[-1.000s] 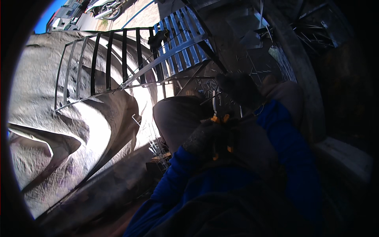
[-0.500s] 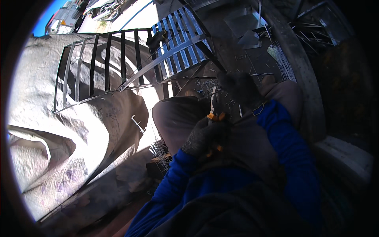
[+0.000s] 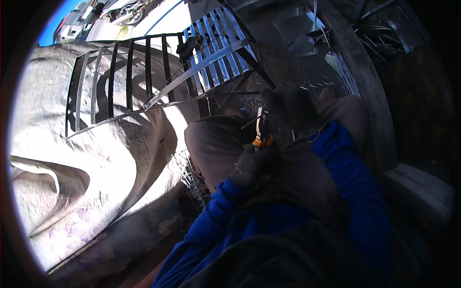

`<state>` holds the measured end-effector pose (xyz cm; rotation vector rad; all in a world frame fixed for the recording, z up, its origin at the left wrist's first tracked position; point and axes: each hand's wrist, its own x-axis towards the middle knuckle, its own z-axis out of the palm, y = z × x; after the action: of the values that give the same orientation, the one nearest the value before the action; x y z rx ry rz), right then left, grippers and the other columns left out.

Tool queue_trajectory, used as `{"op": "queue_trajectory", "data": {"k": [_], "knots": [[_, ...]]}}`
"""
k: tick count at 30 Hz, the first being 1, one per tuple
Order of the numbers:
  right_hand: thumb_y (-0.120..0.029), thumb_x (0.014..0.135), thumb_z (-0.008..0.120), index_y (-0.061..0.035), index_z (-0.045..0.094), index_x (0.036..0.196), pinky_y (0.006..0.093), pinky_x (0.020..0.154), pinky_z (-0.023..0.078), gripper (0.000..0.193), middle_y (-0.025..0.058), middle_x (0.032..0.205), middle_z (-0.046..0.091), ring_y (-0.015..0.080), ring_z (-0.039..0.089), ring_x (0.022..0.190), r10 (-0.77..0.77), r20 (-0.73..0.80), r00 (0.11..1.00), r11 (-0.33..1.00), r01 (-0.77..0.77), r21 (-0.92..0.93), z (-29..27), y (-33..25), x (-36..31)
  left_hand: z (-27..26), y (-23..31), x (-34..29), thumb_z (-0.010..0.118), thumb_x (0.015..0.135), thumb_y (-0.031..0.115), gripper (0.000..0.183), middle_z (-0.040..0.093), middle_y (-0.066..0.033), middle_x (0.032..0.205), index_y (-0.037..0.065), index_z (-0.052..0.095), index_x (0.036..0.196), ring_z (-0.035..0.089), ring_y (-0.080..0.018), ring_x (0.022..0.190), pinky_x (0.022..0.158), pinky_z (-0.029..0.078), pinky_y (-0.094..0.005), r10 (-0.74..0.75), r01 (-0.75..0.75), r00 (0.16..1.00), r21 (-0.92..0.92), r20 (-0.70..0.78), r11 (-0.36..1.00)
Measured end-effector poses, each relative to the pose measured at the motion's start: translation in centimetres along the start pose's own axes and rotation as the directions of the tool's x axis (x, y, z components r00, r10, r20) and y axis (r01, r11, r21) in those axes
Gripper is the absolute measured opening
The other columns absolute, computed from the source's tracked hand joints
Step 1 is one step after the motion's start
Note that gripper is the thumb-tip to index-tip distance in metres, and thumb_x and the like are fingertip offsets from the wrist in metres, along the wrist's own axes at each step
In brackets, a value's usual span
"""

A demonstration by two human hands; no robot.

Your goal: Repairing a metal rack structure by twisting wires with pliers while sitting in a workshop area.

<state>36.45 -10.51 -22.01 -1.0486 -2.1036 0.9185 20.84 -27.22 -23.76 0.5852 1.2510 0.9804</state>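
My left hand (image 3: 255, 163), in a dark glove, is closed around a pair of pliers (image 3: 260, 126) with orange handles, its long pale jaws pointing away from me. The right hand (image 3: 294, 111), gloved too, is bent just beyond the jaws, its fingers dark and partly lost in shadow. A short thin metal rod (image 3: 252, 122) crosses the jaws, and its right end meets those fingers. Whether the jaws grip the rod, I cannot tell. Both hands are above my lap, between my knees.
A slatted metal frame (image 3: 129, 76) leans ahead on the left, beside a crumpled pale sheet (image 3: 105, 173). Thin metal pieces (image 3: 249, 102) litter the ground past my knees. More thin rods (image 3: 192, 180) stand by my left thigh. A curved concrete edge (image 3: 372, 96) runs along the right.
The thin rod now shows slanting across the pliers' jaws, where it was hardly visible before. My left hand has shifted slightly right; the right hand stays nearly in place.
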Motion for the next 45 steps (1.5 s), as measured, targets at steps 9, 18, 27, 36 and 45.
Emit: {"op": "queue_trajectory", "data": {"k": [9, 18, 27, 36, 45], "knots": [[-0.047, 0.106, 0.054, -0.0066, 0.069, 0.079, 0.0500, 0.057, 0.050, 0.051, 0.0164, 0.068, 0.065, 0.0383, 0.068, 0.066, -0.162, -0.122, 0.979, 0.971, 0.136, -0.199, 2.3, 3.9, -1.2, 2.1, -0.7, 2.3, 0.070, 0.100, 0.029, 0.025, 0.065, 0.0018, 0.081, 0.004, 0.068, 0.101, 0.061, -0.0067, 0.072, 0.066, 0.049, -0.0252, -0.104, 0.099, 0.991, -0.067, -0.080, 0.993], [-0.053, 0.106, 0.049, -0.0044, 0.072, 0.095, 0.0464, 0.076, 0.055, 0.055, 0.0180, 0.085, 0.072, 0.0381, 0.071, 0.081, 0.113, 0.073, 0.991, 0.985, -0.122, 0.125, 0.4, 0.4, -0.4, 1.0, 0.6, 1.5, 0.067, 0.099, 0.024, 0.020, 0.063, -0.0018, 0.080, 0.005, 0.065, 0.099, 0.062, -0.0121, 0.070, 0.065, 0.050, -0.0291, -0.084, 0.087, 0.996, 0.071, -0.043, 0.994], [-0.043, 0.097, 0.066, -0.0150, 0.074, 0.107, 0.0444, 0.084, 0.057, 0.031, 0.0087, 0.111, 0.069, 0.0302, 0.067, 0.107, -0.352, -0.069, 0.934, 0.901, 0.318, -0.295, -0.6, 0.1, -0.7, 1.7, 2.8, -0.9, 0.067, 0.096, 0.021, 0.022, 0.066, -0.0061, 0.088, 0.004, 0.062, 0.109, 0.066, -0.0186, 0.074, 0.068, 0.055, -0.0317, -0.105, 0.147, 0.987, -0.428, 0.121, 0.892], [-0.031, 0.093, 0.073, -0.0149, 0.074, 0.109, 0.0439, 0.088, 0.055, 0.022, 0.0109, 0.108, 0.073, 0.0310, 0.069, 0.107, -0.271, 0.149, 0.951, 0.943, 0.293, -0.154, -4.2, 0.7, -0.1, 2.6, 4.2, -1.2, 0.062, 0.101, 0.025, 0.029, 0.069, -0.0085, 0.092, -0.001, 0.062, 0.113, 0.069, -0.0186, 0.077, 0.067, 0.055, -0.0286, -0.204, 0.218, 0.976, -0.245, 0.082, 0.945], [-0.021, 0.091, 0.076, -0.0068, 0.075, 0.098, 0.0351, 0.072, 0.059, 0.015, 0.0096, 0.091, 0.075, 0.0247, 0.075, 0.083, -0.322, -0.020, 0.946, 0.936, 0.322, 0.145, -4.6, 0.1, 1.2, 3.2, 4.6, -1.4, 0.069, 0.092, 0.028, 0.040, 0.064, -0.0128, 0.103, 0.001, 0.057, 0.120, 0.066, -0.0288, 0.096, 0.088, 0.055, -0.0431, -0.146, 0.266, 0.950, -0.465, 0.277, 0.845]]}}
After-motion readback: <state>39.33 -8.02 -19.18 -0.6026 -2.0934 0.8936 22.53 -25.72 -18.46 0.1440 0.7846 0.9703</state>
